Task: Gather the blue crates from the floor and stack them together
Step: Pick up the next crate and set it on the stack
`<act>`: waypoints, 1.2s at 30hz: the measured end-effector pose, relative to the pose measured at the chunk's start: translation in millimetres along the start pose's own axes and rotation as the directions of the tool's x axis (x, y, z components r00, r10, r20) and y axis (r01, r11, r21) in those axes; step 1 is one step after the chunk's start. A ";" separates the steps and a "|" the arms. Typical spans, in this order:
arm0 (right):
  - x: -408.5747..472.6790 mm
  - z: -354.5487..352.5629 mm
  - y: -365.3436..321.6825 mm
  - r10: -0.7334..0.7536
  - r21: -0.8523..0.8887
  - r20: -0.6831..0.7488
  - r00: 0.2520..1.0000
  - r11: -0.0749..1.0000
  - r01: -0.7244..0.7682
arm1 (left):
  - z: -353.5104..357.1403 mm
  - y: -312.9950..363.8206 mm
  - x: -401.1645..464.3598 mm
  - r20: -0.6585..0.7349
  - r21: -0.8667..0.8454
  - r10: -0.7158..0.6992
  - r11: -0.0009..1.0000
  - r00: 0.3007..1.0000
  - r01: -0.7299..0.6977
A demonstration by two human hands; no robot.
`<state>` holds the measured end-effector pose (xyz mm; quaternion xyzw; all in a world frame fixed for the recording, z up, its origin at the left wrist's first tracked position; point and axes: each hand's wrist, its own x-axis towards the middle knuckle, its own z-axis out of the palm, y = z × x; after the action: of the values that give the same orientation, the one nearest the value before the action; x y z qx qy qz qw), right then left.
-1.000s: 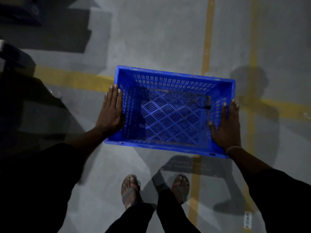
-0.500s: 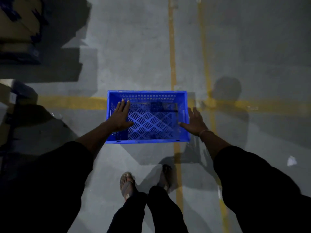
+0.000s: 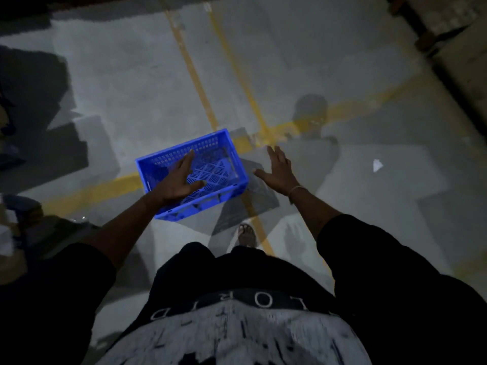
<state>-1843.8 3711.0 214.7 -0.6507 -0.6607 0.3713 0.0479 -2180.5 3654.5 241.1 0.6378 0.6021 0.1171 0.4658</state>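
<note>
A blue crate (image 3: 192, 175) sits tilted on the grey floor (image 3: 131, 88) (across a yellow line (image 3: 100, 189)). The left hand (image 3: 179, 180) hovers over it, fingers spread and holding nothing. The right hand (image 3: 279, 169), just right of the crate, is likewise splayed and empty.

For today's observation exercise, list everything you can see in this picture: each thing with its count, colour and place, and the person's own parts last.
blue crate: one, bright blue, slotted walls and base, on the floor over a yellow line, left of centre.
floor: one, grey concrete, fills the view.
yellow lines: two long ones running away, one crossing them, painted on the floor.
scrap: one, white, on the floor at right.
stacked goods: number unclear, pale, top right corner, too dark to identify.
foot: one in view, in a sandal, below the crate.
left hand: open, fingers spread, over the crate's near side; contact unclear.
right hand: open, right of the crate, apart from it, bangle on the wrist.
</note>
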 end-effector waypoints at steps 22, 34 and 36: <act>-313.1 83.2 44.4 0.650 0.645 -0.474 0.594 0.716 -0.269 | 90.5 96.7 -31.8 0.537 -0.020 0.339 0.921 0.773 -0.390; -558.0 161.7 119.5 0.870 0.840 -0.435 0.231 0.485 -0.246 | 282.0 194.5 -134.7 0.789 -0.029 0.367 0.824 0.493 -0.566; -602.4 177.3 136.0 0.889 0.865 -0.421 0.179 0.453 -0.218 | 323.9 212.5 -166.5 0.817 -0.041 0.364 0.809 0.446 -0.586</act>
<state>-1739.1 3079.1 264.8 -0.8835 -0.0464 0.1722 0.4331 -1851.6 3395.5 291.4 0.8168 0.1341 -0.1283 0.5462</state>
